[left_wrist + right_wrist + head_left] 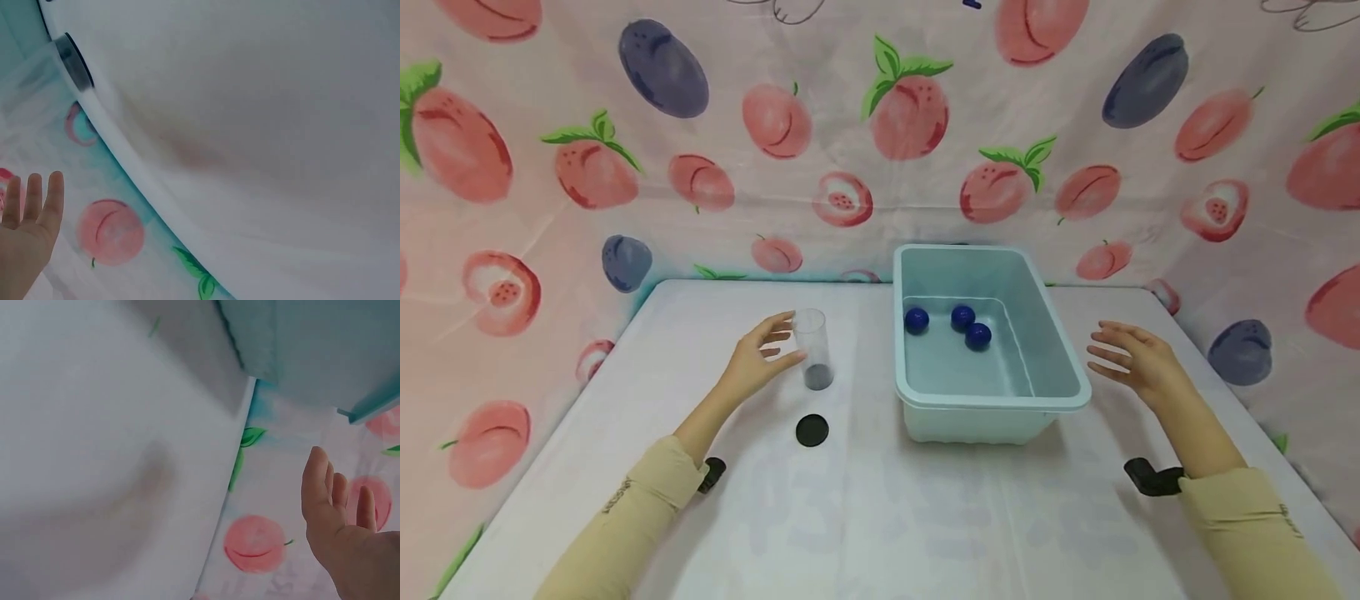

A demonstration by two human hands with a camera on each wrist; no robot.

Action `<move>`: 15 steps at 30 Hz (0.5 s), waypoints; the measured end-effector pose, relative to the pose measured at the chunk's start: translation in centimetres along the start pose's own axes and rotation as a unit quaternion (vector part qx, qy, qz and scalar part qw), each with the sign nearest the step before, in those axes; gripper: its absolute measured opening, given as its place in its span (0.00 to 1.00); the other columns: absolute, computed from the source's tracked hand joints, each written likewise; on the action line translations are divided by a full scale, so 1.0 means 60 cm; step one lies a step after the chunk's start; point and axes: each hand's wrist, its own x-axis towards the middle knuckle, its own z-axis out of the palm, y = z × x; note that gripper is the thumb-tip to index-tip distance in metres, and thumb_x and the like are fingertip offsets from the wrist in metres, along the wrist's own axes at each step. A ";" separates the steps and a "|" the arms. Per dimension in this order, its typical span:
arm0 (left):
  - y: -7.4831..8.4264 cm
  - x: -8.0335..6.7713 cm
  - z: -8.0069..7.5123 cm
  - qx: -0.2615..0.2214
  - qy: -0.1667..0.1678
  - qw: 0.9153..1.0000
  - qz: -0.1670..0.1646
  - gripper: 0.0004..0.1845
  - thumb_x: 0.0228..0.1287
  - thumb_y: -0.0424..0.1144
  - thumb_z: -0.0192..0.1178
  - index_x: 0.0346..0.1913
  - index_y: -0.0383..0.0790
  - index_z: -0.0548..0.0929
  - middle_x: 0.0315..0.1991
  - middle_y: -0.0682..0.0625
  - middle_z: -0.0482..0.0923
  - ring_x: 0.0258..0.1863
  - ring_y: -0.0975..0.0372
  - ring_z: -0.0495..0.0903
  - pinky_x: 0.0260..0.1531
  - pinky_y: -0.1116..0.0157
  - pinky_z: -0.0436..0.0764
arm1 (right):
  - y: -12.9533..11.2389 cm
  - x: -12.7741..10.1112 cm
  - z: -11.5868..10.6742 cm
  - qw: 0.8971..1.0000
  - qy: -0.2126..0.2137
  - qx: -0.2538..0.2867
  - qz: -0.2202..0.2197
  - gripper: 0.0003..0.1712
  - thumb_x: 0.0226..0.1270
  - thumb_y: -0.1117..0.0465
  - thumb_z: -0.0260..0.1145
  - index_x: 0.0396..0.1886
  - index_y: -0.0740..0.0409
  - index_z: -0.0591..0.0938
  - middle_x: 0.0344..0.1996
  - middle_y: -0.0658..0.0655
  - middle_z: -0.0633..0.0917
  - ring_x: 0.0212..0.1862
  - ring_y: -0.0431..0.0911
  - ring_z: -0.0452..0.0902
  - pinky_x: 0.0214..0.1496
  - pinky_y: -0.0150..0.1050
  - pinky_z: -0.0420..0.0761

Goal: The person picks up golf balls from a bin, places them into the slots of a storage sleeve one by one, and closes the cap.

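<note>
A clear plastic cylinder (812, 340) with a dark base (818, 377) stands upright on the white table. My left hand (762, 350) is just left of it, thumb and fingers spread toward its side. Those fingers look fairly straight in the left wrist view, where the blurred cylinder (37, 87) shows above the hand (28, 231). A round black lid (812, 430) lies in front of the cylinder. On the other side, my right hand (1138, 360) hovers beside the light blue bin (992, 402), fingers loosely extended and holding nothing. The right wrist view shows that hand (347, 531) below the bin's wall (312, 350).
Inside the bin lie three dark blue balls (962, 317), one against the left wall and two close together. A fruit-patterned cloth (850, 108) hangs behind and around the table (865, 517). Black wrist mounts (1152, 477) stick out at both sleeves.
</note>
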 end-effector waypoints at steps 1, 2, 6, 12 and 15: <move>0.002 0.002 0.003 -0.020 -0.001 1.000 -0.003 0.36 0.57 0.36 0.66 0.68 0.39 0.64 0.61 0.34 0.70 0.61 0.43 0.70 0.59 0.45 0.71 | -0.003 0.000 0.001 1.000 -0.006 0.007 0.006 0.10 0.70 0.61 0.56 0.33 0.45 0.83 0.30 0.45 0.86 0.34 0.40 0.85 0.34 0.37 0.85; 0.004 0.005 0.005 -0.037 -0.002 0.999 -0.007 0.37 0.57 0.35 0.66 0.69 0.39 0.63 0.62 0.34 0.68 0.61 0.43 0.69 0.59 0.45 0.71 | -0.007 0.000 0.002 1.000 -0.012 0.012 0.011 0.10 0.71 0.60 0.56 0.33 0.46 0.83 0.31 0.46 0.86 0.35 0.40 0.85 0.35 0.38 0.85; 0.008 0.012 0.013 -0.074 -0.014 0.997 -0.030 0.39 0.57 0.33 0.66 0.71 0.41 0.60 0.65 0.33 0.62 0.64 0.43 0.65 0.61 0.46 0.70 | -0.022 0.003 0.009 0.998 -0.035 0.033 0.032 0.10 0.71 0.59 0.55 0.35 0.47 0.83 0.33 0.48 0.86 0.36 0.42 0.85 0.36 0.40 0.86; 0.007 0.016 0.020 -0.096 -0.034 0.994 -0.044 0.38 0.57 0.32 0.66 0.70 0.41 0.61 0.65 0.36 0.64 0.65 0.44 0.64 0.60 0.50 0.72 | -0.048 0.007 0.024 0.995 -0.050 0.059 0.066 0.10 0.71 0.58 0.56 0.34 0.49 0.84 0.34 0.50 0.86 0.37 0.45 0.85 0.38 0.43 0.86; 0.005 0.018 0.022 -0.085 -0.030 0.995 -0.043 0.35 0.57 0.33 0.66 0.68 0.41 0.66 0.63 0.37 0.68 0.63 0.46 0.69 0.57 0.52 0.76 | -0.058 0.008 0.031 0.996 -0.052 0.043 0.064 0.10 0.71 0.57 0.56 0.34 0.48 0.83 0.33 0.49 0.86 0.37 0.44 0.85 0.37 0.42 0.86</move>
